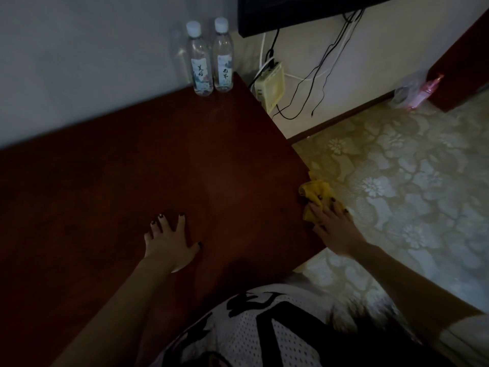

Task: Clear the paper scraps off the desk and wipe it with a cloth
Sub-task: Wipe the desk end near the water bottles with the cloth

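**Item 1: yellow cloth.** Crumpled. It sits at the right edge of the desk, and part of it bunches out past that edge over the carpet. From my feed I cannot tell how much of it rests on the top itself.

**Item 2: right hand.** Laid over the near part of the cloth. The fingers are extended and spread, with dark nails showing. It presses the cloth at the desk edge and does not wrap round it. The rest of the cloth sticks out ahead of the fingertips.

**Item 3: left hand.** Palm down on the desk top, fingers splayed, holding nothing. It is well apart from the cloth, toward the middle of the near side.

**Item 4: desk.** Dark reddish-brown top, dimly lit, set against a pale wall.

**Item 5: left bottle and right bottle.** Clear, white-capped, labelled and upright. They stand side by side in the far right corner of the desk, by the wall.

**Item 6: room.**
- A cream box hangs beside that corner, with cables trailing down the wall.
- I see the lower edge of a dark screen above it.
- A pale floral carpet covers the floor.
- A clear plastic bag with something pink lies at the far skirting.
- A white mesh shirt with black print fills my lower frame.
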Motion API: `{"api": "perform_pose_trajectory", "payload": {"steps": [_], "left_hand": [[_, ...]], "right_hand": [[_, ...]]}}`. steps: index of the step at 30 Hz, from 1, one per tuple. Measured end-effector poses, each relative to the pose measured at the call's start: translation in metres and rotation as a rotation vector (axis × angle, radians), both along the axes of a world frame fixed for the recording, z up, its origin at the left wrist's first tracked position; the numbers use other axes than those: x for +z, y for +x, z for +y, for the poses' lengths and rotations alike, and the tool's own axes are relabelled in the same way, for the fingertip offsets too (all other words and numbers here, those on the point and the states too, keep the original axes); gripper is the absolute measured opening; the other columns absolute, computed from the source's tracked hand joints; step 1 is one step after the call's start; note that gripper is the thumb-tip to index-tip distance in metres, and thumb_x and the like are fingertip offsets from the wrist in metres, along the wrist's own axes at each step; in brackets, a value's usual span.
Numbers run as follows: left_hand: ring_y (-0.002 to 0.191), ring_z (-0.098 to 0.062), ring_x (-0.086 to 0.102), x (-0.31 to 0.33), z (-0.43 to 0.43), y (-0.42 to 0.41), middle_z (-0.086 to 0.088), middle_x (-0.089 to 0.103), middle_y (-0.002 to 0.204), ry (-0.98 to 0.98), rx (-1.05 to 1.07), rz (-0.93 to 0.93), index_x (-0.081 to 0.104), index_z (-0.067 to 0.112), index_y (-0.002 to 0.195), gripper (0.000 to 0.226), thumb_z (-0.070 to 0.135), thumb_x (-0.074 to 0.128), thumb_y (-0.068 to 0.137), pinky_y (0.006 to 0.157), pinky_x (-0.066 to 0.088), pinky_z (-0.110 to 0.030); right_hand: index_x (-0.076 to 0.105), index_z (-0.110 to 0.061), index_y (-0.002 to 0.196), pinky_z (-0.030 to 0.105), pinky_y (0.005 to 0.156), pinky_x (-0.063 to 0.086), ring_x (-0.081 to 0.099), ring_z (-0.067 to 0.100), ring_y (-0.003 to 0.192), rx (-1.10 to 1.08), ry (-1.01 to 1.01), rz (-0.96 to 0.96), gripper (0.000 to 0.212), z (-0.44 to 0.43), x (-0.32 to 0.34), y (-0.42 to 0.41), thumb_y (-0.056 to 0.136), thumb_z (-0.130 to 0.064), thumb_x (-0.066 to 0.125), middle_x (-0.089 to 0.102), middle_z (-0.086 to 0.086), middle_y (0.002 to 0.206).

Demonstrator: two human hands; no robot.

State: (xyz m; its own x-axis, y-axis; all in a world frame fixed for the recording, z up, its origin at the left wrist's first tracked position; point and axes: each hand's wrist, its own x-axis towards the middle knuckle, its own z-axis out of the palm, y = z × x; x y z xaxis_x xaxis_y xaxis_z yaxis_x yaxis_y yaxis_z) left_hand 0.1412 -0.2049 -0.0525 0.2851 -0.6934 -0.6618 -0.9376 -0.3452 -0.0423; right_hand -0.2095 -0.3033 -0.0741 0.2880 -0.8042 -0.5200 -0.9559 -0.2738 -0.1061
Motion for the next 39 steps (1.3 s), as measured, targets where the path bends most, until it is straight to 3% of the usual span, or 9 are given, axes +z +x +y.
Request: {"api": "perform_pose_trajectory", "payload": {"steps": [3,10,16,26,30,35,39], "left_hand": [[0.142,-0.044,-0.006,-0.001,0.0,-0.005,-0.028,-0.014,0.153,-0.021,0.032,0.014,-0.014,0.018,0.15,0.084,0.06,0.031,0.093,0.116,0.008,-0.05],[0.143,-0.043,-0.008,0.002,-0.003,-0.003,-0.025,-0.016,0.154,-0.002,0.076,0.053,-0.013,0.02,0.15,0.08,0.054,0.034,0.094,0.116,0.008,-0.049],[0.143,-0.041,-0.009,0.005,-0.004,0.0,-0.022,-0.018,0.154,0.059,0.048,0.021,-0.017,0.022,0.149,0.083,0.047,0.04,0.093,0.116,0.008,-0.05],[0.143,-0.041,-0.01,0.009,-0.007,0.001,-0.024,-0.019,0.154,0.107,0.042,0.032,-0.018,0.023,0.149,0.083,0.042,0.042,0.094,0.116,0.009,-0.048],[0.143,-0.043,-0.009,0.009,-0.011,0.002,-0.026,-0.019,0.153,0.111,0.049,0.05,-0.018,0.021,0.149,0.085,0.04,0.043,0.093,0.116,0.011,-0.046],[0.143,-0.042,-0.008,0.011,-0.01,0.002,-0.026,-0.018,0.153,0.112,0.055,0.061,-0.016,0.022,0.149,0.083,0.039,0.043,0.094,0.115,0.013,-0.044],[0.143,-0.041,-0.007,0.01,-0.009,0.001,-0.024,-0.017,0.154,0.107,0.04,0.036,-0.013,0.023,0.15,0.081,0.037,0.043,0.094,0.115,0.015,-0.045]], "right_hand": [[-0.004,-0.032,0.148,0.047,0.114,-0.006,-0.016,0.027,0.143,0.069,0.058,-0.035,0.059,0.006,0.005,0.024,0.099,-0.048,0.023,-0.01,-0.004,0.157],[0.002,-0.036,0.148,0.05,0.111,-0.013,-0.02,0.025,0.142,0.558,0.114,-0.147,0.063,0.012,-0.001,0.134,0.095,-0.055,0.028,-0.011,-0.005,0.157],[0.003,-0.04,0.147,0.05,0.114,-0.012,-0.019,0.022,0.143,0.617,0.096,-0.183,0.06,-0.007,-0.006,0.176,0.095,-0.055,0.029,-0.009,-0.009,0.157],[-0.007,-0.04,0.147,0.05,0.116,-0.004,-0.015,0.025,0.143,0.136,-0.017,-0.059,0.057,-0.104,-0.007,0.091,0.098,-0.047,0.023,-0.012,-0.006,0.157],[-0.007,-0.036,0.148,0.051,0.112,-0.009,-0.019,0.029,0.142,0.02,0.04,-0.1,0.062,-0.104,-0.005,0.11,0.096,-0.053,0.023,-0.015,-0.004,0.157],[0.005,-0.034,0.149,0.056,0.113,-0.005,-0.015,0.031,0.143,0.401,0.066,-0.132,0.06,-0.062,0.001,0.175,0.096,-0.051,0.029,-0.005,-0.004,0.158],[0.012,-0.034,0.148,0.053,0.112,-0.011,-0.02,0.028,0.142,0.723,0.105,-0.204,0.058,-0.005,-0.002,0.21,0.096,-0.05,0.031,-0.005,-0.005,0.158]]}}
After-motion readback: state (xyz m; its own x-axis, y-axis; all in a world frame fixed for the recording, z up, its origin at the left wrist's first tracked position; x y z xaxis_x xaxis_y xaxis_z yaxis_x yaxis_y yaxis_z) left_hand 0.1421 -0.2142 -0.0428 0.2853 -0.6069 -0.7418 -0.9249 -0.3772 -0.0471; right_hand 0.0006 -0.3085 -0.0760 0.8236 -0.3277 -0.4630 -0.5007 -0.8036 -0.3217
